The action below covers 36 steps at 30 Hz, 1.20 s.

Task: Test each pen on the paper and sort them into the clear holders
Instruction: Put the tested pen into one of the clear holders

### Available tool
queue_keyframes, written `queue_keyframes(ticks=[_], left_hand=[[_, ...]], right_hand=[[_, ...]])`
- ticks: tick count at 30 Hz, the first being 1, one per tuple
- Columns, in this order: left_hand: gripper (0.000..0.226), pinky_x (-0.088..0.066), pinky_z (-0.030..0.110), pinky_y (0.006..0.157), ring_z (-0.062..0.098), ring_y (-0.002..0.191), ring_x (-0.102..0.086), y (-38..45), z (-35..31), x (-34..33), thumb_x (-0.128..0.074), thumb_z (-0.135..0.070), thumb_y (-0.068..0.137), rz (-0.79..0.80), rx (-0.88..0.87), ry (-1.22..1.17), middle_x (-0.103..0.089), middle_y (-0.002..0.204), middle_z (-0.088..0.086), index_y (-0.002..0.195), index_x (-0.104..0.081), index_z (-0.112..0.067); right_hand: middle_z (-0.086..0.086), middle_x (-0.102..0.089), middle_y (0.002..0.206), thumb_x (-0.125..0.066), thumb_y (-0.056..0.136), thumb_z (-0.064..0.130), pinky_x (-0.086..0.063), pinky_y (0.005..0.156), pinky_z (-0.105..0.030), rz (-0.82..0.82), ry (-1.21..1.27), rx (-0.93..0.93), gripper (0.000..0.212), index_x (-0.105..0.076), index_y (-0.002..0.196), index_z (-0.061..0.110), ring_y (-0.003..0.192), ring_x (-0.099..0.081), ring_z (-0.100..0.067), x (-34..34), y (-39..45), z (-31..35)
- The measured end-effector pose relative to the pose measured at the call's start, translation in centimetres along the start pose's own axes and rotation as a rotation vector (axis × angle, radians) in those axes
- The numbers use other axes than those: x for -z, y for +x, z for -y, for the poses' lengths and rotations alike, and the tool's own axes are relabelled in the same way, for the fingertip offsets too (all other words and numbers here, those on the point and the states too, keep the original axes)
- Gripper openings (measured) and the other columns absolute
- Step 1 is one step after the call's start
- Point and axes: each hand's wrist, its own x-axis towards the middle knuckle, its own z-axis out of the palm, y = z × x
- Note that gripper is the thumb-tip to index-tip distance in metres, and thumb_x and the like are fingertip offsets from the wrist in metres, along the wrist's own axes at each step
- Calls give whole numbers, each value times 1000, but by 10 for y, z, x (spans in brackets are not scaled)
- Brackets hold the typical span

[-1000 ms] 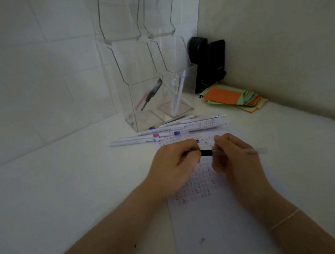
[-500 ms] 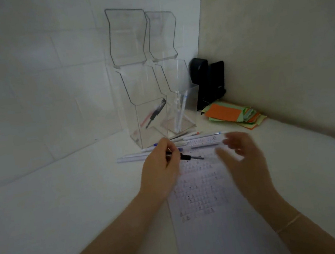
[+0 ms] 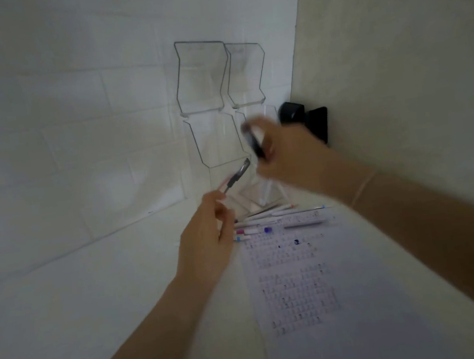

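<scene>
My right hand (image 3: 289, 155) is raised in front of the right clear holder (image 3: 247, 72) and grips a dark pen (image 3: 252, 142), blurred by motion, its end pointing up. Lower down, my left hand (image 3: 206, 236) hovers before the left clear holder (image 3: 213, 140) with loosely curled fingers; I see nothing in them. A dark pen (image 3: 237, 175) leans inside the left holder. White pens (image 3: 266, 190) stand in the right one. Several loose pens (image 3: 267, 220) lie in a row at the top edge of the scribbled paper (image 3: 335, 330).
A black object (image 3: 316, 123) stands in the corner behind the right holder, against the beige wall. The holders back onto the white tiled wall. The white tabletop stretches out to the left of the paper.
My right hand rose from above the paper to the right holder and now grips a dark pen. The pen my left hand held is gone from it. The view tilted upward.
</scene>
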Motion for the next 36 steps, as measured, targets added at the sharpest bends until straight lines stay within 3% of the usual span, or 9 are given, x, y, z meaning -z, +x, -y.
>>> queue_keyframes(ticks=[3, 6, 9, 16, 22, 28, 32, 34, 36], left_hand=[[19, -46, 32, 75, 20, 82, -58, -2, 25, -6, -57, -24, 83, 148, -45, 215, -60, 90, -3, 101, -58, -19], [19, -40, 32, 75, 22, 84, -57, -3, 31, -12, -58, -28, 78, 246, -73, 312, -60, 93, 0, 96, -63, -21], [15, -34, 28, 73, 22, 84, -55, -5, 33, -13, -65, -18, 77, 241, -109, 322, -59, 93, 0, 92, -67, -22], [17, -42, 34, 69, 25, 80, -54, -5, 34, -16, -57, -14, 77, 222, -133, 314, -59, 89, 3, 89, -68, -19], [14, -45, 37, 69, 25, 81, -54, -4, 36, -16, -60, -13, 78, 227, -138, 317, -59, 89, 4, 89, -68, -17], [10, -40, 34, 75, 24, 83, -55, -4, 37, -17, -64, -13, 79, 235, -129, 300, -59, 91, 2, 87, -68, -17], [20, -33, 29, 81, 19, 80, -57, -5, 29, -16, -42, -26, 85, 189, -227, 314, -60, 87, -4, 87, -61, -20], [21, -32, 28, 83, 16, 79, -56, -4, 20, -14, -39, -26, 88, 139, -300, 295, -60, 86, -6, 89, -59, -20], [18, -33, 27, 83, 13, 81, -53, -1, 9, -13, -43, -23, 90, 86, -393, 248, -61, 87, -5, 91, -60, -18]], right_hand=[[-9, -64, 74, -67, 77, 4, -58, 56, -26, -384, 406, -23, 55, -45, 125, 22, 59, -66, -22, 23, 48, 3], [-14, -59, 77, -62, 76, 0, -57, 57, -34, -547, 459, -19, 51, -41, 121, 13, 62, -64, -30, 9, 75, 6], [-5, -54, 82, -56, 82, 0, -51, 53, -26, -468, 335, -44, 45, -35, 121, 9, 62, -57, -18, -25, 84, 6], [-9, -52, 66, -41, 97, 11, -45, 51, -37, -140, 67, 34, 12, -42, 107, 4, 57, -55, -30, -91, 67, 2], [-13, -59, 83, -49, 94, 16, -48, 65, -34, -145, 59, 8, 16, -55, 87, 3, 75, -59, -29, -81, 60, -1], [-9, -57, 108, -53, 91, 14, -42, 87, -24, -251, 151, -126, 19, -66, 104, 8, 98, -55, -20, -51, 40, -13], [-6, -59, 92, -55, 87, 6, -44, 72, -17, -322, 233, -311, 11, -64, 87, 11, 82, -56, -17, -54, -6, -18], [-1, -57, 83, -55, 87, 5, -38, 54, -8, -152, 232, -439, 11, -59, 87, 15, 70, -53, -14, -69, -31, -23], [-5, -61, 91, -58, 87, 8, -43, 56, -8, 27, 443, -592, 13, -56, 99, 12, 74, -58, -16, -85, -52, -25]])
